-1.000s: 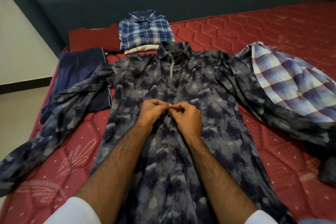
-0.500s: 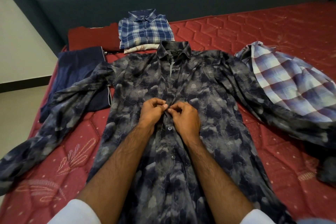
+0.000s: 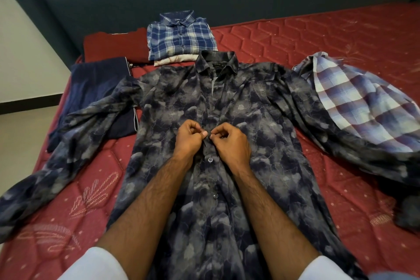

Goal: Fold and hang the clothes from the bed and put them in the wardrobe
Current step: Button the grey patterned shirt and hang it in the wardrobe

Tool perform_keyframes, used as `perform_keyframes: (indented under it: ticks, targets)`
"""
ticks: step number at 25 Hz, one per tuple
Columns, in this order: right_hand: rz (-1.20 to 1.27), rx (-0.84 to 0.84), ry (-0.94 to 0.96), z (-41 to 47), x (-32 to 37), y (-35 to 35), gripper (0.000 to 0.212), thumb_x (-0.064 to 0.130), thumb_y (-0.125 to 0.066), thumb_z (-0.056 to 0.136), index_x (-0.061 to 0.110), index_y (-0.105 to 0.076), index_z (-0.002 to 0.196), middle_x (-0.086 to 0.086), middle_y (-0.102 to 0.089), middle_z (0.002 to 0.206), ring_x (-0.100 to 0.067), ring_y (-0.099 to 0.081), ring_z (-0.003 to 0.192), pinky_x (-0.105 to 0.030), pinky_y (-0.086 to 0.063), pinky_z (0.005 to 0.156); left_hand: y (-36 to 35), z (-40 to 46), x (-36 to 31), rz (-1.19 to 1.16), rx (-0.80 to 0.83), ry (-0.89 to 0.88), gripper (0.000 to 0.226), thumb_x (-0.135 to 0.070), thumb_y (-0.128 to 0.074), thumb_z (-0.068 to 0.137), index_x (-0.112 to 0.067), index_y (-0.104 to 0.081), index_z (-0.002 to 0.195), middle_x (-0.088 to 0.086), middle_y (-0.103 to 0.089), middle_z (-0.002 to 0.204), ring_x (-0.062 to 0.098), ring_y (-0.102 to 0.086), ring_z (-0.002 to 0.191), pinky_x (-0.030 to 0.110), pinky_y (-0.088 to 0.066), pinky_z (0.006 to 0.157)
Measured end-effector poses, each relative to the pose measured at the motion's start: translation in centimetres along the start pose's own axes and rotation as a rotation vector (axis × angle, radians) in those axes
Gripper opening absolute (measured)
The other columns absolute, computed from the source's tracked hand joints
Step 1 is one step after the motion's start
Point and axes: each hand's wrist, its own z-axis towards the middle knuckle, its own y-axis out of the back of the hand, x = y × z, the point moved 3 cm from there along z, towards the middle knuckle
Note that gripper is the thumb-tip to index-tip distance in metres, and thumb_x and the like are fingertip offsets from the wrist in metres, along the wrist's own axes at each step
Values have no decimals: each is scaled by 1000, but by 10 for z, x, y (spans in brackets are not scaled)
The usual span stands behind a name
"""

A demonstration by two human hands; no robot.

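No readable text anywhere. Dark patterned shirt (image 3: 227, 107) has a small neck label (image 3: 217, 65) inside the collar with faint pale marks, maybe lettering, too small and blurred to read. No numbers or signs legible.

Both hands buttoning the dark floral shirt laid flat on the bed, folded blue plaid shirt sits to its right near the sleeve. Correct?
Not quite. In the head view the folded blue plaid shirt lies beyond the collar, toward the headboard, not to the right. The rest holds: left hand and right hand pinch the placket of the dark floral shirt.
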Motion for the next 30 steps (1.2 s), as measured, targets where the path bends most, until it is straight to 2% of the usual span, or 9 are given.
perform_keyframes:
  ticks: [4, 8, 12, 17, 20, 22, 25, 27, 30]
  targets:
    - [68, 37, -20, 1, 0, -1, 12, 42, -71, 87, 31, -74, 90, 18, -72, 84, 0, -66, 81, -31, -56, 72, -1, -2, 2, 16, -9, -16, 30, 6, -67, 89, -18, -50, 83, 2, -58, 78, 16, -59, 81, 36, -53, 87]
    - [-15, 36, -55, 4, 1, -2, 8, 39, -72, 90, 31, -70, 89, 17, -70, 87, -4, -64, 82, -27, -46, 68, -1, -4, 1, -5, -4, 4, 31, 6, -66, 90, -18, -48, 83, -1, -56, 75, 13, -56, 74, 36, -51, 85]
    - [-38, 29, -47, 2, 2, -4, 6, 37, -69, 93, 31, -68, 91, 17, -69, 89, -6, -63, 84, -28, -42, 68, 2, -4, 0, 138, -30, -33, 30, -10, -77, 86, -22, -51, 92, 2, -65, 81, 17, -63, 79, 42, -55, 85]
    - [-4, 121, 35, 34, 9, 13, 8, 25, -63, 97, 26, -68, 91, 9, -71, 88, -11, -67, 77, -37, -59, 76, 18, 3, -19, 340, 100, -145, 24, -19, -76, 90, -21, -55, 102, 0, -66, 79, 22, -67, 71, 34, -55, 60]
    - [-6, 57, 138, 69, 32, 17, 3, 18, -65, 95, 17, -65, 98, 5, -67, 87, -10, -63, 74, -32, -56, 67, 19, 24, -38, 434, 42, -417, 18, -1, -56, 95, -15, -62, 106, 2, -68, 102, 18, -67, 91, 29, -54, 79]
    - [-97, 140, 92, 87, 37, 3, 25, 34, -73, 86, 11, -64, 94, 0, -66, 81, -18, -62, 71, -35, -52, 62, 5, 45, -47, 568, 60, -491, 29, 6, -50, 91, -11, -66, 108, 7, -67, 110, 21, -65, 100, 33, -51, 91]
    - [-354, 200, 46, 97, 34, -12, 46, 48, -72, 81, 7, -61, 101, -7, -60, 87, -25, -60, 80, -32, -45, 63, -12, 70, -46, 741, 80, -452, 26, -3, -53, 93, -16, -71, 107, 7, -70, 111, 23, -63, 106, 36, -48, 96]
    - [-367, 178, 49, 103, 32, -10, 40, 42, -70, 84, 7, -62, 102, -8, -63, 92, -27, -63, 86, -33, -49, 66, -14, 79, -43, 720, 63, -396, 15, -15, -60, 95, -19, -72, 103, 2, -72, 106, 19, -64, 101, 32, -49, 90]
    - [-141, 165, -56, 112, 20, -8, 14, 24, -69, 81, 10, -69, 86, -8, -71, 84, -27, -69, 81, -42, -60, 72, -14, 91, -40, 500, 87, -220, 4, -18, -77, 87, -21, -74, 87, -2, -74, 93, 16, -69, 93, 33, -54, 90]
